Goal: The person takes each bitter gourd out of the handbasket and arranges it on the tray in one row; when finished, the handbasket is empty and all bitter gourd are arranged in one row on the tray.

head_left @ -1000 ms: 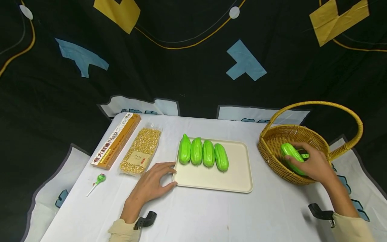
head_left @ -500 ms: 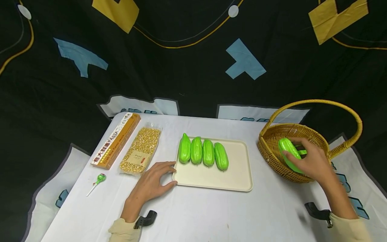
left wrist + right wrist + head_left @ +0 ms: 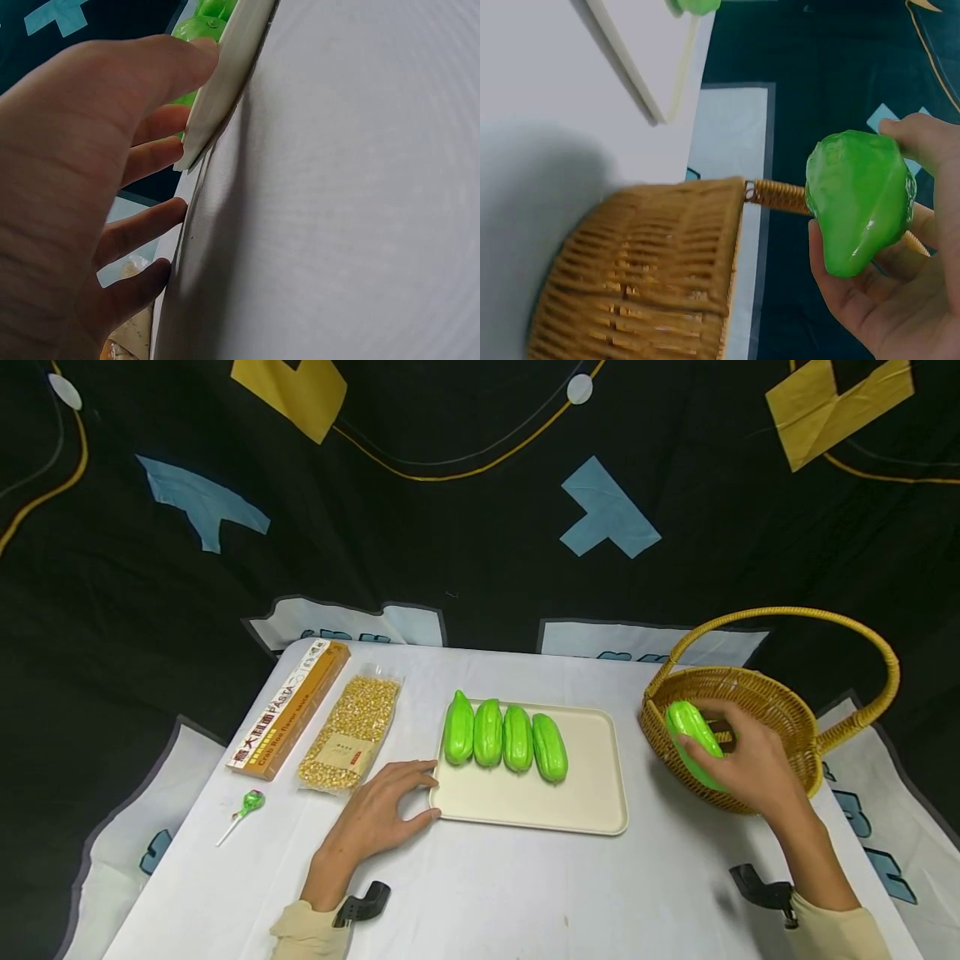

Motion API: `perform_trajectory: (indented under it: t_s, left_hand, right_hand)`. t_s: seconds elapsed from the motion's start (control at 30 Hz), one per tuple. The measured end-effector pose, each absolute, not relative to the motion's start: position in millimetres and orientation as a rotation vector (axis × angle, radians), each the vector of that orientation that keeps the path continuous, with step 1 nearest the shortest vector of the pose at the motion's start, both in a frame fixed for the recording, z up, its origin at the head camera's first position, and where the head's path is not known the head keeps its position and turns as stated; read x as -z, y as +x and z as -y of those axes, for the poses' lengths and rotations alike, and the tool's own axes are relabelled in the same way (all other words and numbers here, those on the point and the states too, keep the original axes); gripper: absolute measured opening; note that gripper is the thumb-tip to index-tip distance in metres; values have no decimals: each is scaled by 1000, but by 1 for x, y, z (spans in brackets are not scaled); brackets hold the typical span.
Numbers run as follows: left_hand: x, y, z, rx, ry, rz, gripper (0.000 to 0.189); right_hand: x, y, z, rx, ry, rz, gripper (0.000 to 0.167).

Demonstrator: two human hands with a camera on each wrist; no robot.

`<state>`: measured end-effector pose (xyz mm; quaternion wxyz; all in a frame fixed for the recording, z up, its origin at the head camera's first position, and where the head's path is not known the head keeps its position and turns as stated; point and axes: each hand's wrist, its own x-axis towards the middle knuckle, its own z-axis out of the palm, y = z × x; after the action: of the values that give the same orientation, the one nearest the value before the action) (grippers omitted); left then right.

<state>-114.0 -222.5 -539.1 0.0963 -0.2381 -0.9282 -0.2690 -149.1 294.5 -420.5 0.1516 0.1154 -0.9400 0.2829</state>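
My right hand (image 3: 750,762) grips a shiny green gourd-like vegetable (image 3: 686,727) above the left side of a wicker basket (image 3: 786,714) with a tall handle. In the right wrist view the held vegetable (image 3: 859,196) shows its tapered end, between thumb and fingers and above the basket's rim. My left hand (image 3: 372,814) rests at the left edge of a cream tray (image 3: 577,806), fingers spread and relaxed. Its thumb lies along the tray's rim (image 3: 225,79) in the left wrist view. Several similar green vegetables (image 3: 517,739) lie in a row on the tray's left half.
Left of the tray lie a clear bag of corn kernels (image 3: 351,727), a brown and white pasta box (image 3: 288,710) and a green-wrapped lollipop (image 3: 247,806). White cloth covers the table (image 3: 525,893). A black patterned curtain (image 3: 480,552) hangs behind.
My right hand has moved left with the green vegetable, from inside the basket to over its left rim. The left hand and the tray stay in place.
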Motion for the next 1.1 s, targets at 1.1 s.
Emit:
perform_trajectory:
  t_s: [1.1]
  left_hand:
    - [540, -115, 223, 810, -696, 2759, 37]
  right_hand:
    - [478, -169, -223, -1101, 488, 2567, 53]
